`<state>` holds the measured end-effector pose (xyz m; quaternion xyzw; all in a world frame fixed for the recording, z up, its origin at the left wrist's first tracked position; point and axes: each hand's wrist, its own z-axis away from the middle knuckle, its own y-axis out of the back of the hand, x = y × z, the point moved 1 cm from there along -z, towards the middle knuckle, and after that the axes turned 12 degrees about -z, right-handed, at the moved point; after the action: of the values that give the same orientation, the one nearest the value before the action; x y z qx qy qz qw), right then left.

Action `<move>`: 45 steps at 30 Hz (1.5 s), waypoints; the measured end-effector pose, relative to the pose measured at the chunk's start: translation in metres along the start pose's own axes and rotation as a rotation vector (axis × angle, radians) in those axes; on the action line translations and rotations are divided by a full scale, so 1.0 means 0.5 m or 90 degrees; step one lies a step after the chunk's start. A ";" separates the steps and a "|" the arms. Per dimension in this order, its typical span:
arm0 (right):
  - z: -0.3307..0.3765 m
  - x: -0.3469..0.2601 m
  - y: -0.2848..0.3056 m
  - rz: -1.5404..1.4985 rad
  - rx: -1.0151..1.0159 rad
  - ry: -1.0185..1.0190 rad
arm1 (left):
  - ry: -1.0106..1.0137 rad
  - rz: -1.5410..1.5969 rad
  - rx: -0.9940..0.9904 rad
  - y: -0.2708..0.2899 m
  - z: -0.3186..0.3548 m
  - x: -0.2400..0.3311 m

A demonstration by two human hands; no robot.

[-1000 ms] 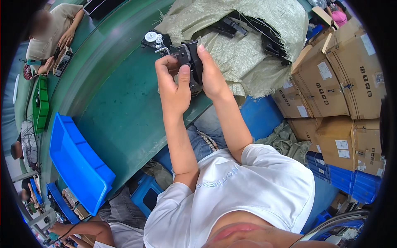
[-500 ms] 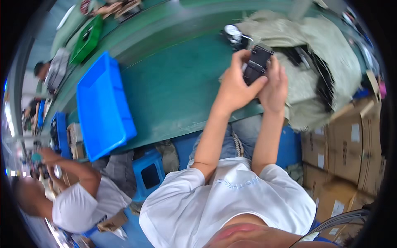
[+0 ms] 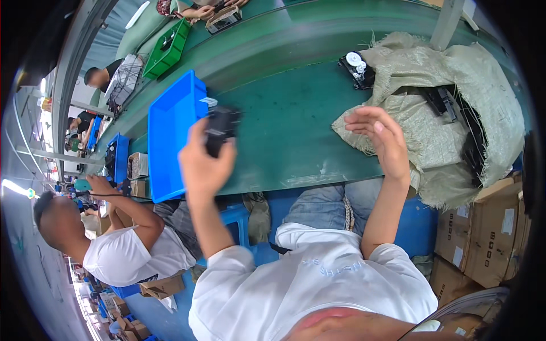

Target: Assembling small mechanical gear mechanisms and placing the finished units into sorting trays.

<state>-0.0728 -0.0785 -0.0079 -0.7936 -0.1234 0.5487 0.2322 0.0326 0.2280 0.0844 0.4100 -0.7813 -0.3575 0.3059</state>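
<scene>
My left hand (image 3: 205, 162) grips a black boxy plastic part (image 3: 220, 132), blurred by motion, just right of the blue bin (image 3: 164, 170). A small pale piece shows at the part's upper left; whether it belongs to the part I cannot tell. My right hand (image 3: 384, 142) is empty with its fingers stretched out, over the edge of the woven sack (image 3: 409, 119). Inside the sack's mouth lie several black parts (image 3: 439, 102). At the sack's far left corner sits a black mechanism with white gears (image 3: 356, 69).
A green bin (image 3: 166, 50) stands beyond the blue one. To my left a co-worker in a white shirt (image 3: 133, 258) sits by the green bench (image 3: 284, 113). Cardboard boxes (image 3: 483, 244) are stacked at my right, and a blue stool (image 3: 234, 219) stands below the bench edge.
The black part, held between both hands before, has moved left toward the blue bin in my left hand. My right hand has let go of it and stays near the sack.
</scene>
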 end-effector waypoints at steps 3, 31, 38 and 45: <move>-0.011 0.000 0.006 -0.016 0.016 0.011 | 0.112 -0.035 -0.061 0.051 -0.042 -0.131; -0.003 -0.004 0.032 -0.054 0.048 -0.004 | 0.070 -0.297 -0.403 -0.068 -0.067 -0.243; -0.012 0.006 0.036 -0.058 0.050 -0.022 | 0.105 -0.245 -0.532 -0.091 -0.152 -0.388; -0.012 -0.001 0.030 -0.045 0.052 -0.009 | 0.030 -0.500 -0.317 -0.217 -0.209 -0.525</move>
<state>-0.0682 -0.0930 -0.0133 -0.7747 -0.1304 0.5506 0.2823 0.2843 0.3771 0.0062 0.5966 -0.4502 -0.6137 0.2544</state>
